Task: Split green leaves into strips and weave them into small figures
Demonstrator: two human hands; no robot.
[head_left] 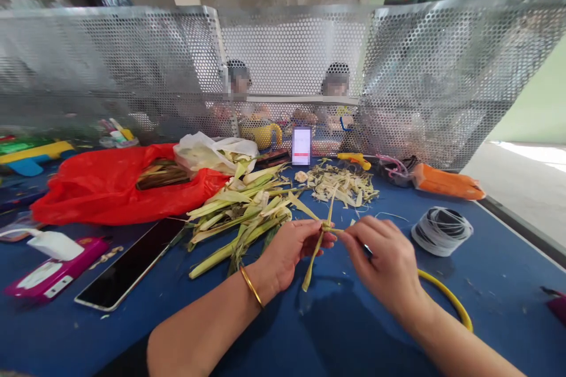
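Above the blue table, my left hand (287, 250), with a gold bangle on its wrist, pinches folded corn husk strips (313, 259) where they cross. Strip ends stick out upward, to the upper left and downward from the crossing. My right hand (384, 259) is closed on the strip end that points right, its thumb and forefinger pressed together. Something small, dark and shiny shows under its curled fingers; I cannot make out what it is. Just beyond my left hand lies a heap of green and pale corn husks (247, 212). Behind the crossing is a pile of husk scraps (342, 184).
A red plastic bag (101, 188), a black phone (132, 265) and a magenta power strip (57, 271) lie left. A lit phone (301, 146) stands ahead before a perforated metal screen (296, 41). A string spool (442, 231) and orange packet (448, 182) are right. Two people sit beyond.
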